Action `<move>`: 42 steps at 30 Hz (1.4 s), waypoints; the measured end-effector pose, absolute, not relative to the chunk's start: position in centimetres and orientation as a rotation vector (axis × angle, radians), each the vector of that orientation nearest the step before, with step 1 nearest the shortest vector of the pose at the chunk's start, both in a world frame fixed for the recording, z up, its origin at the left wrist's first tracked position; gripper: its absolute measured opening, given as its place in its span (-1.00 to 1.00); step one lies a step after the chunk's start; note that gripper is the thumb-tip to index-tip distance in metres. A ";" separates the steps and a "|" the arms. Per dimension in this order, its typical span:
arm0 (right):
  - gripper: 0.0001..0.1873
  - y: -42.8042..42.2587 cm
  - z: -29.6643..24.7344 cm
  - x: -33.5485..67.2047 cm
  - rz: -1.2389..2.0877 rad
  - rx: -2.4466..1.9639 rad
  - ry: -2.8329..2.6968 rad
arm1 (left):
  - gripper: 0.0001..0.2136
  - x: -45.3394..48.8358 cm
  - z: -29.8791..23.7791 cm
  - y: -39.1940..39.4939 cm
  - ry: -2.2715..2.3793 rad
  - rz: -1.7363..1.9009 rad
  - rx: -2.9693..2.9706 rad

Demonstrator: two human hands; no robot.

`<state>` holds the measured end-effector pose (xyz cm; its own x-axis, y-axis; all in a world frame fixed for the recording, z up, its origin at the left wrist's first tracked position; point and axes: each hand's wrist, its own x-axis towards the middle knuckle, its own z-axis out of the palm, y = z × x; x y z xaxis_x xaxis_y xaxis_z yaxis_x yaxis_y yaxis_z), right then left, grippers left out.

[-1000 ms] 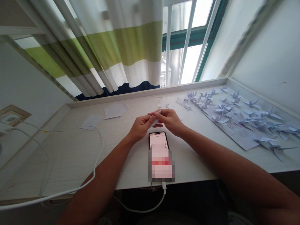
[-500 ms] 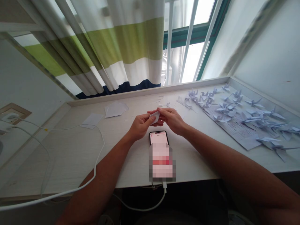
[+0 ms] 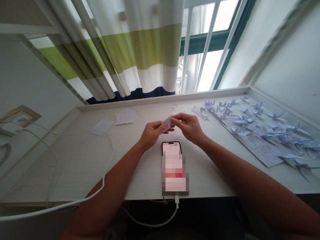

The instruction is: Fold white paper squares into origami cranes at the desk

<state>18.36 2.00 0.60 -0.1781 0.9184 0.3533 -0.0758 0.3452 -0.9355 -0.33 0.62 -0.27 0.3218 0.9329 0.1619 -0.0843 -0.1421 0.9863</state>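
A small piece of folded white paper [image 3: 167,124] is held up over the desk, just beyond the phone. My left hand [image 3: 153,134] grips its lower left part, thumb on the near face and fingers behind. At the paper's upper right edge, my right hand [image 3: 189,126] pinches with thumb and forefinger. The exact folds are too small to make out. Below both hands lies a phone [image 3: 172,148] with a lit pinkish screen, partly blurred out.
Many folded paper cranes [image 3: 246,120] cover the desk's right side, some on a printed sheet [image 3: 268,156]. Loose white paper squares [image 3: 127,116] lie at the back left. A white cable [image 3: 103,173] loops across the left; a charging cable [image 3: 177,201] hangs from the phone.
My right fingers have shifted slightly right along the paper, uncovering more of its top edge. The whole view has shifted a little. My left hand keeps its grip.
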 end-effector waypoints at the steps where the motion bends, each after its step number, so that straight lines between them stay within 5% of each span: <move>1: -0.74 2.0 0.7 18.4 1.081 -0.821 -1.460 | -0.59 -0.3 -0.2 0.6 0.833 1.075 1.422; 30: -0.64 1.8 0.6 18.0 1.057 -0.883 -1.485 | -0.55 0.0 -0.3 0.2 0.845 1.005 1.351; 42: -0.58 1.9 0.6 18.3 1.296 -0.782 -1.574 | -0.59 -0.1 -0.4 0.2 0.819 0.971 1.433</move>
